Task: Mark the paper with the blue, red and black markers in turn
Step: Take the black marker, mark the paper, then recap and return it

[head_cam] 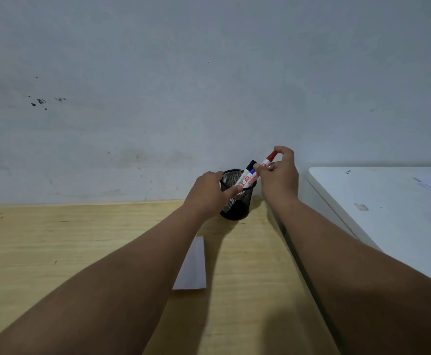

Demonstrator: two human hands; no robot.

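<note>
Two bare hands are up at the black mesh pen cup (pixel 237 203), which sits on the wooden desk (pixel 55 252) right against the grey wall (pixel 209 73). Left hand (pixel 208 194) is wrapped round the cup's left side, fingers on the mesh and rim, so it's gripping the cup. Right hand (pixel 279 175) has the red marker (pixel 268 161) pinched between thumb and fingertips, tilted, red cap pointing up and to the right, its lower end just above the cup's rim at the right edge. Black marker (pixel 247 171) and blue marker (pixel 252 172) are standing in the cup, leaning right, caps poking above the rim, the blue one mostly hidden behind the red marker and fingers. White paper (pixel 192 267) lies flat on the desk nearer the camera, between the two forearms, partly under the left arm. Off to the right there's a white table (pixel 388 201) butted up beside the desk
</note>
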